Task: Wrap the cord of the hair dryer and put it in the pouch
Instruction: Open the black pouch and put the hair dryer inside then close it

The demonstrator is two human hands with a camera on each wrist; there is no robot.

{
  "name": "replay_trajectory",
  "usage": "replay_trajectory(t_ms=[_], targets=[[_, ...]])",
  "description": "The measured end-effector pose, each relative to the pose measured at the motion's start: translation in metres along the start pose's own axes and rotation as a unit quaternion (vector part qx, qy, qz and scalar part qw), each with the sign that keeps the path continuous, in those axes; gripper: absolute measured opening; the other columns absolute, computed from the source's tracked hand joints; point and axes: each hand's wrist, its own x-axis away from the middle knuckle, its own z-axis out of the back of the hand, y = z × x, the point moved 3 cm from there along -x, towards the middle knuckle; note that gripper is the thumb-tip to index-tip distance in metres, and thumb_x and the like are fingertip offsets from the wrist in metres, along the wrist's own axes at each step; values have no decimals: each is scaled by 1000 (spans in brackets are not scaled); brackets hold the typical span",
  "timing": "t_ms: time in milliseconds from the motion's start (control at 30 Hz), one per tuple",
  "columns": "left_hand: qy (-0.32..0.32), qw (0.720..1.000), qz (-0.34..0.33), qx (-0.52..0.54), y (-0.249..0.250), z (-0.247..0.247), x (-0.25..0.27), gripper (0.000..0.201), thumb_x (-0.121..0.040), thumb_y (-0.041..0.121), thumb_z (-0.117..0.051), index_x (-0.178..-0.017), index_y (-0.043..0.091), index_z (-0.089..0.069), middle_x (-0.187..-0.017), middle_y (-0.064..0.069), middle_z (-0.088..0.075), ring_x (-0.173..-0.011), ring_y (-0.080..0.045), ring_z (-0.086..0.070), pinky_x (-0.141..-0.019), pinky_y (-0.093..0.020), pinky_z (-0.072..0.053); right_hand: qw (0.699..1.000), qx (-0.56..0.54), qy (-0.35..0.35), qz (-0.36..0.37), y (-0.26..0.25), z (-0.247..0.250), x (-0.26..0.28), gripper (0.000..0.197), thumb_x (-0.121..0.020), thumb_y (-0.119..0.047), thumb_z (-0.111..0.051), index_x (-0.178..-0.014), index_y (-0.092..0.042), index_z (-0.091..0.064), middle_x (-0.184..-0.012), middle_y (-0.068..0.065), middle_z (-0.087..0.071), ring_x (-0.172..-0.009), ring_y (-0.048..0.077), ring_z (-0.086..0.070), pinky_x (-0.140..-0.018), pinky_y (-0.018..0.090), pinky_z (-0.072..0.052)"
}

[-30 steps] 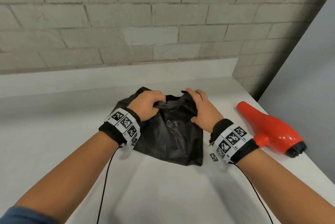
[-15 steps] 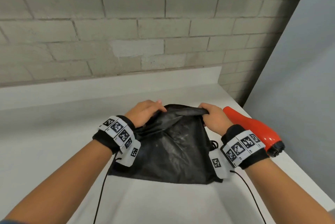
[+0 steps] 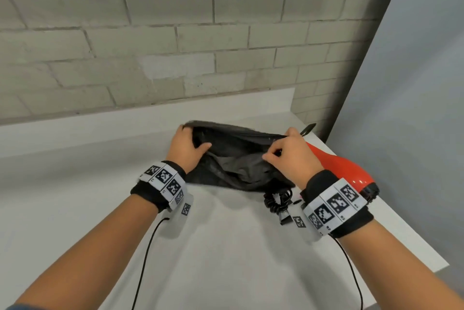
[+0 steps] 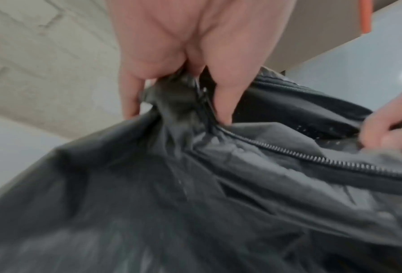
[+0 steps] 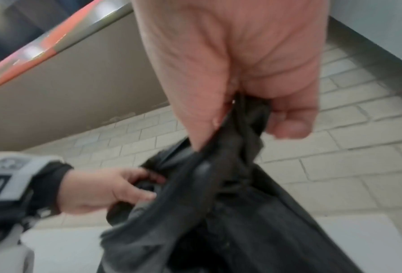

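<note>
A black fabric pouch (image 3: 238, 159) with a zipper (image 4: 312, 157) is held up off the white table, its mouth spread wide. My left hand (image 3: 187, 144) pinches the left end of the mouth, seen close in the left wrist view as the left hand (image 4: 195, 73) gripping fabric by the zipper end. My right hand (image 3: 288, 156) grips the right end; the right wrist view shows that right hand (image 5: 253, 103) bunching black cloth. The red hair dryer (image 3: 346, 171) lies behind my right wrist. Its coiled black cord (image 3: 278, 199) lies bundled below the pouch.
The white table (image 3: 226, 247) has its right edge just past the dryer. A raised white ledge (image 3: 100, 124) runs along the back under a grey brick wall (image 3: 175, 46). A grey panel (image 3: 414, 108) stands to the right. Thin black wires trail from both wristbands.
Both hands have lifted the pouch off the table and pulled its mouth wide apart. The coiled cord under the pouch is now uncovered.
</note>
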Motion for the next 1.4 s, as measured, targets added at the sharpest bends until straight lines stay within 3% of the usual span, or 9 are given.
replay_trajectory(t_ms=[133, 267, 433, 533, 733, 900, 1067, 1200, 1400], targets=[[53, 995, -83, 22, 22, 9, 6, 28, -78, -7, -49, -105, -6, -55, -116, -21, -46, -105, -32, -49, -89, -8, -29, 986, 147, 20, -80, 10, -1, -1, 36, -81, 2, -51, -116, -7, -51, -125, 19, -31, -96, 41, -52, -86, 40, -48], [-28, 990, -130, 50, 18, -2, 14, 36, -71, -18, -38, -75, 2, -68, -92, 0, -34, -88, -20, -42, -83, -2, -31, 991, -61, 57, -106, 25, 2, -13, 41, -80, 5, -53, -120, 1, -50, -128, 21, -41, -114, 35, -47, -102, 26, -32], [-21, 995, 31, -91, -1, -7, 14, 29, -85, 26, -57, -111, 13, -64, -113, -13, -45, -94, -31, -56, -90, -34, -44, 991, -111, 81, 0, 26, 0, -9, 34, -74, 18, -44, -92, 0, -66, -100, 6, -49, -87, 16, -52, -81, 1, -32], [-74, 972, 102, -198, -12, -3, 15, 38, -81, 17, -61, -115, 4, -51, -130, -21, -33, -87, -38, -59, -85, -40, -49, 993, -99, -21, 54, 30, -4, -3, 43, -68, 24, -38, -75, -9, -66, -84, -4, -36, -71, -1, -38, -65, -3, -32], [-231, 889, 45, -393, -20, -31, 42, 75, -81, 7, -49, -138, 46, -18, -152, -6, 11, -124, -39, -31, -96, -43, -40, 994, -86, -65, 15, 60, -4, -8, 39, -73, 12, -52, -100, -16, -47, -103, 1, -39, -88, 20, -48, -67, 11, -36], [-322, 912, -16, -254, -9, -46, 44, 95, -76, 7, -61, -144, 35, -1, -154, -7, 14, -108, -35, -54, -95, -41, -47, 992, -82, -88, -34, 74, -7, -12, 44, -84, -5, -54, -126, -9, -41, -127, 11, -38, -116, 27, -44, -89, 19, -34], [-263, 961, 36, -74, 5, -43, 25, 121, -59, 22, -77, -145, 27, 8, -141, -16, -37, -117, -35, -50, -98, -40, -44, 993, -104, -37, -40, 92, 3, 6, 43, -87, -21, -57, -127, -29, -42, -142, 10, -17, -113, 30, -49, -103, 30, -40], [-214, 969, 125, -24, 7, -48, 14, 123, -61, 16, -76, -145, 19, 13, -138, -19, -42, -119, -36, -47, -98, -39, -43, 994, -70, -4, -86, 105, 13, 26, 45, -88, -24, -56, -130, -24, -39, -138, 11, -28, -106, 29, -53, -97, 35, -44], [-125, 979, 145, -70, 14, -63, 15, 84, -70, 15, -69, -140, 11, -21, -144, -22, -20, -132, -39, -24, -112, -33, -24, 943, 35, -259, -205, 133, -10, 44, 59, -94, -44, -39, -143, -16, -23, -91, 0, -53, -79, 18, -56, -81, 30, -46]])
